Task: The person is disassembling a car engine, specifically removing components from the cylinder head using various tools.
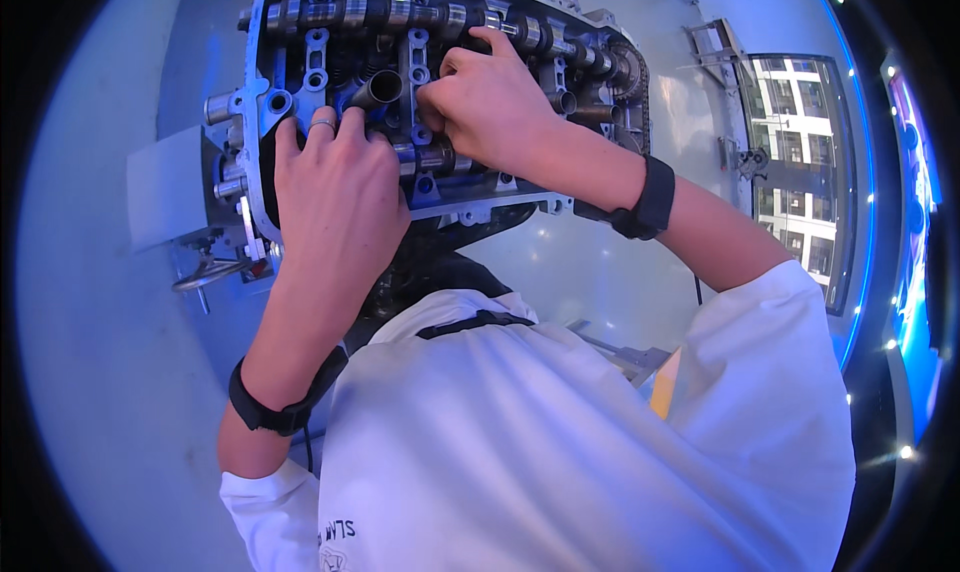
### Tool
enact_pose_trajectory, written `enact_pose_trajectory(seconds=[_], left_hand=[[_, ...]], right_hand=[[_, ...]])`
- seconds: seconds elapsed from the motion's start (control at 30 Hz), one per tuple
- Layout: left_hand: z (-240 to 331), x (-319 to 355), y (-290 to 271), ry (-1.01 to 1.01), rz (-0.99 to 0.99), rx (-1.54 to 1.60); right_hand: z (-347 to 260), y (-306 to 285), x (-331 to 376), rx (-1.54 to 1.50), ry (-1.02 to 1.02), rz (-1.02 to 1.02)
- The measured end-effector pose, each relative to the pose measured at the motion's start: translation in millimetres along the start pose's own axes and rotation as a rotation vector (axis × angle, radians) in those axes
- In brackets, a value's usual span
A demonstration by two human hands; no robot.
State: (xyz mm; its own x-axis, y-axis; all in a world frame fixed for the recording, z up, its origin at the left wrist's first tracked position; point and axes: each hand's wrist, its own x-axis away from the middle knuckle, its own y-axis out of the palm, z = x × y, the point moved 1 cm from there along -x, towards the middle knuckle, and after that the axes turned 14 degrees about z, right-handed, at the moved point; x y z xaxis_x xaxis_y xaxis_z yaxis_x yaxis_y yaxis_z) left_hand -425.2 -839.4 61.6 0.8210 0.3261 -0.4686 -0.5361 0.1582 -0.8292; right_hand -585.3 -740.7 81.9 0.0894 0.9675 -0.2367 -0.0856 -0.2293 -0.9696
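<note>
An open engine cylinder head [432,212] lies in front of me, with a camshaft [400,12] along its far side and another camshaft [432,158] along its near side. My left hand [342,177] reaches over the near left part, fingers bent down and slightly apart; a ring is on one finger. It covers the left end of the near camshaft, and its thumb is hidden. Curled beside a metal bearing bridge [419,57], my right hand [492,107] has its thumb and fingers closed together. What lies between those fingertips is hidden. A round metal tube [380,89] stands between my hands.
A timing chain [644,107] runs round a sprocket [622,70] at the right end. Left of the engine are a pale box-shaped part [168,187] and a handwheel [210,274]. Metal stands [715,47] and a window-like panel [797,172] are farther right.
</note>
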Motion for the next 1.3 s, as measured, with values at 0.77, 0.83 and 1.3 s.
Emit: enact_pose_trajectory(seconds=[0.77,0.83,1.3], left_hand=[[-5.3,4.5,-1.2,0.034,-0.037,-0.024],[-4.9,4.0,-1.0,0.042,-0.003,-0.025],[-0.2,2.1,-0.1,0.06,0.061,-0.075]], right_hand=[[6.2,6.3,-6.0,0.061,0.123,-0.15],[6.4,5.1,-7.8,0.097,0.091,-0.144],[9.3,1.1,-10.2,0.006,0.081,-0.145]])
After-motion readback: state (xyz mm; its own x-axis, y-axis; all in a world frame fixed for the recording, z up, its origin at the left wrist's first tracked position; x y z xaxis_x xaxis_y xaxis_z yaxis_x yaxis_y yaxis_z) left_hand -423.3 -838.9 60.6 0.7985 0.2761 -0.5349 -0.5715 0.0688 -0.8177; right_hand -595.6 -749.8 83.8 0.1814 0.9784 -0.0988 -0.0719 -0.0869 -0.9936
